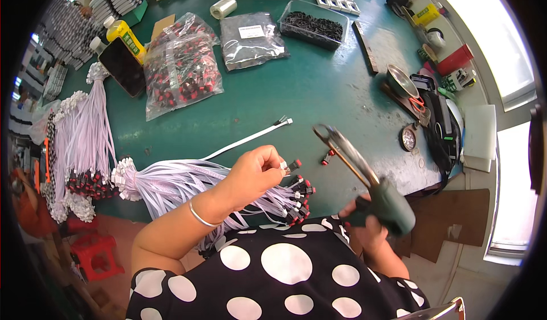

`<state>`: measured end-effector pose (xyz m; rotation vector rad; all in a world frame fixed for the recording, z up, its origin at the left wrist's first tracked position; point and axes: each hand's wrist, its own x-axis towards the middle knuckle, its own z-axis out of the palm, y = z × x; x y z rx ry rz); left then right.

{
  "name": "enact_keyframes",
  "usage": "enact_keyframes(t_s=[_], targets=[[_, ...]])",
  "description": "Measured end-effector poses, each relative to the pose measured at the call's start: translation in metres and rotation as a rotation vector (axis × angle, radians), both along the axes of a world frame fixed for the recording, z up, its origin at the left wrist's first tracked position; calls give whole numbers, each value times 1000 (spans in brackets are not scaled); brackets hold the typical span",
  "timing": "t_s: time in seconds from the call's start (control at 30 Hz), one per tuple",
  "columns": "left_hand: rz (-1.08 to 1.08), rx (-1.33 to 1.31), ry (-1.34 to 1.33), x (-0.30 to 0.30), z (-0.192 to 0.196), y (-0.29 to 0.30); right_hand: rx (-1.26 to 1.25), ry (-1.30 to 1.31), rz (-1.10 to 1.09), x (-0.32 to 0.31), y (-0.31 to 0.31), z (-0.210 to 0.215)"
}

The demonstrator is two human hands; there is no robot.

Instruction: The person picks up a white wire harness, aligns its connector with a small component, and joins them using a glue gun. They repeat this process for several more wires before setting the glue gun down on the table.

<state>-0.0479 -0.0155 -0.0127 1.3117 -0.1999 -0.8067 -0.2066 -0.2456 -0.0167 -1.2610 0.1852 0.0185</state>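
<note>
My left hand [250, 174] pinches the end of a white cable between thumb and fingers, and a small red-and-black switch [294, 164] pokes out just past the fingertips. Under that wrist lies a bundle of flat white cables [171, 177], with red-and-black switches [302, 192] at the near right end. My right hand [370, 233] is wrapped round the dark green handle of a soldering gun [393, 206]. Its metal barrel and thin rod point up and left, right of the left hand. A loose switch [327, 157] lies by the tip.
One white cable [245, 141] lies apart on the green table [273, 92]. Farther back are a bag of red-and-black switches [182, 69], a grey bag [250, 41], a bin of black parts [313, 26] and a phone [122, 66]. A metal bowl [401, 80] stands right.
</note>
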Motion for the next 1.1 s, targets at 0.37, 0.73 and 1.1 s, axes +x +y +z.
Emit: enact_keyframes(t_s=[0.37,0.73,1.1], targets=[[-36,-79,2,-8,15,9,-162,-38,36,93,70,28],[-121,140,-295,-7,21,11,-195,93,18,93,69,26],[-115,-57,4,3,15,16,-175,80,-18,93,68,20]])
